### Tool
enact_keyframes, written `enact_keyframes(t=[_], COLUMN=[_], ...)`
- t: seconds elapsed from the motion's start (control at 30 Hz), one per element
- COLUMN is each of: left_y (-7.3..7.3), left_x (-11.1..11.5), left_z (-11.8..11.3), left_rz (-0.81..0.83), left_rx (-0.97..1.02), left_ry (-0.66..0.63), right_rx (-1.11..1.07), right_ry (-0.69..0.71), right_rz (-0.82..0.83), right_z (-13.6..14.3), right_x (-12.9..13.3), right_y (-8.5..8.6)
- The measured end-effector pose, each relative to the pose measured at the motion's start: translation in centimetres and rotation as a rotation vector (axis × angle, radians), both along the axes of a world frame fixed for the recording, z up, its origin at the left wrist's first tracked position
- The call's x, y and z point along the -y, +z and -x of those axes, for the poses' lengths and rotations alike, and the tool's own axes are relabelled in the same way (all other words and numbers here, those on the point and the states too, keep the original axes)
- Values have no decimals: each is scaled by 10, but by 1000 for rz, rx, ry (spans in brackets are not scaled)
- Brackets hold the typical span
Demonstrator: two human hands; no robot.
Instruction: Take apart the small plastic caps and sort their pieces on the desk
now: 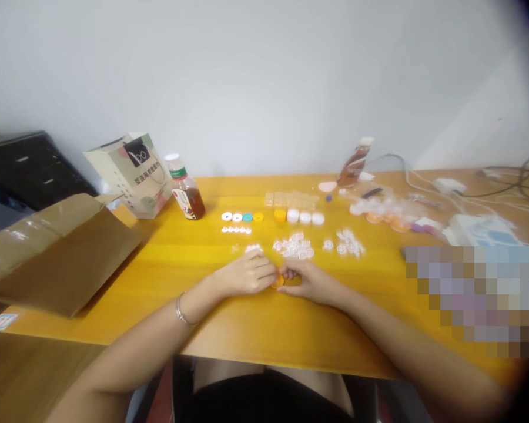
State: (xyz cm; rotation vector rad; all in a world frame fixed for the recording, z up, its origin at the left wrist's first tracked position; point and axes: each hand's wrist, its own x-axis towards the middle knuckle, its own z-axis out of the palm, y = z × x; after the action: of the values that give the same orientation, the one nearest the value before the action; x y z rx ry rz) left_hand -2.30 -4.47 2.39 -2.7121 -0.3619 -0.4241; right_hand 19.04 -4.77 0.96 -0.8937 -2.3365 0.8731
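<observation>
An orange round piece [277, 281] is held low over the yellow table [229, 329], between my two hands. My left hand [249, 272] grips its left side with bent fingers. From the right, the thumb and fingers of my right hand [306, 280] close on the same piece. Just beyond my hands lies a pile of small white parts [296, 245], with a smaller white group [350, 242] to its right. Behind them stand white round pieces [305, 217] and an orange one [280, 215]. White, teal and yellow rings [247, 217] form a row farther left.
A cardboard box [66, 258], a paper bag [136, 176] and a drink bottle [187, 191] stand at the left. Clear blocks [291, 200] line the back. Another bottle [355, 164], cables [417, 176] and plastic packets [480, 229] are at the right.
</observation>
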Motion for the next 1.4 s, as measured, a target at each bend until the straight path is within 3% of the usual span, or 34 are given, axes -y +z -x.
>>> enact_keyframes(t=[0.23,0.6,0.73,0.93,1.13,1.27,1.4], left_y=[-4,-15,-18,-1,16,17,14], left_x=[-2,-5,-6,-10,-36,-46,-47], left_z=[-3,-6,-5,3,42,64,66], left_rz=[128,879,1054,1091,1129,1119,1008], left_rx=[68,402,498,609,691,525,367], left_ry=[33,212,232,293,598,714,775], right_rx=[1,6,10,24,47,45,36], right_ry=[-16,-14,-21,-22,-40,-39,-38], right_rz=[23,66,63,70,95,100,97], right_z=[0,0,0,0,1,0,1], right_x=[0,2,2,2,3,3,2], right_y=[1,5,4,5,8,8,8])
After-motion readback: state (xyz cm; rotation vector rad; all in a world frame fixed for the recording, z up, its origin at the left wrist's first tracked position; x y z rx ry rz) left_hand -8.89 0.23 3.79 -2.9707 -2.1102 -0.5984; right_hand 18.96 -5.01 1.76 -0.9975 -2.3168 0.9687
